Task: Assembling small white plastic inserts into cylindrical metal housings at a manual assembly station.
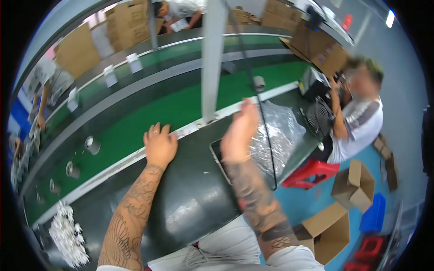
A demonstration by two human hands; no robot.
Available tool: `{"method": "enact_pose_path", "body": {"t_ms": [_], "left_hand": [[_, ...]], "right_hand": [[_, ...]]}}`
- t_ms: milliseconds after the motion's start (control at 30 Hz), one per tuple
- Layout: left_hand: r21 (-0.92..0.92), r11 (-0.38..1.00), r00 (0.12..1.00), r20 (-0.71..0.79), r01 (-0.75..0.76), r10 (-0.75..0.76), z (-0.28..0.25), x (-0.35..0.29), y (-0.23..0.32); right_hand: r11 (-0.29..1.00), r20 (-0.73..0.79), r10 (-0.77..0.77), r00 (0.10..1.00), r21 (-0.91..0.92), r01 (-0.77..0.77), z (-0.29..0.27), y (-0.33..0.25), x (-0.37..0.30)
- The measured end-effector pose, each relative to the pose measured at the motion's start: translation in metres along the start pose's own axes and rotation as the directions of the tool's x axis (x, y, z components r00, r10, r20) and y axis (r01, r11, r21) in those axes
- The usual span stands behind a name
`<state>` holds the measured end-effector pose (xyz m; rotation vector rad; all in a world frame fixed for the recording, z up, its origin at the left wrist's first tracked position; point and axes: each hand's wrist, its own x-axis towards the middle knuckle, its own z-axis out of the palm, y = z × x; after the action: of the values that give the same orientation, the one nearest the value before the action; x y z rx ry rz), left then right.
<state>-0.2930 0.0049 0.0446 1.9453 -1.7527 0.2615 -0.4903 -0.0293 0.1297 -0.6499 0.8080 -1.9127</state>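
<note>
My left hand point(160, 143) rests with fingers apart on the pale metal rail point(183, 132) between the dark worktable and the green conveyor belt. Nothing is in it. Blurred by motion, my right hand point(241, 131) is over the far side of the table, turned edge-on with its fingers stretched forward and no object visible in it. A phone-like flat thing with a pale rim point(215, 151) lies partly hidden beside that wrist. Just right of the hand is a clear plastic bag point(278, 135). A black cable point(266, 131) hangs down in front of the bag.
Metal cups point(92, 145) and white boxes point(110, 76) stand on the conveyor lines point(149, 108). A post point(212, 63) rises ahead. White scraps point(68, 235) lie at left. At right, a co-worker point(359, 113) handles a black device point(315, 83) near a red stool point(312, 173) and cartons point(355, 185).
</note>
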Motion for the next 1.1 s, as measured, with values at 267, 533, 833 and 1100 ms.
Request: {"method": "enact_pose_path", "body": {"t_ms": [267, 533, 833, 1100], "left_hand": [[0.022, 0.993, 0.992, 0.049, 0.116, -0.117, -0.013, 0.001, 0.002], [0.062, 0.979, 0.967, 0.156, 0.192, -0.199, -0.015, 0.001, -0.004], [0.095, 0.973, 0.941, 0.248, 0.212, -0.230, -0.011, 0.006, 0.017], [0.112, 0.972, 0.952, 0.208, 0.207, -0.226, 0.000, 0.010, 0.018]], "right_hand": [[-0.053, 0.453, -0.354, 0.818, -0.883, 0.466, -0.044, 0.033, 0.188], [0.003, 0.093, 0.054, 0.994, -0.996, 0.093, -0.048, 0.085, 0.258], [0.168, 0.110, -0.015, 0.994, -0.980, 0.111, -0.030, 0.062, 0.219], [0.579, 0.458, -0.256, 0.851, -0.632, 0.515, -0.048, 0.008, 0.029]]}}
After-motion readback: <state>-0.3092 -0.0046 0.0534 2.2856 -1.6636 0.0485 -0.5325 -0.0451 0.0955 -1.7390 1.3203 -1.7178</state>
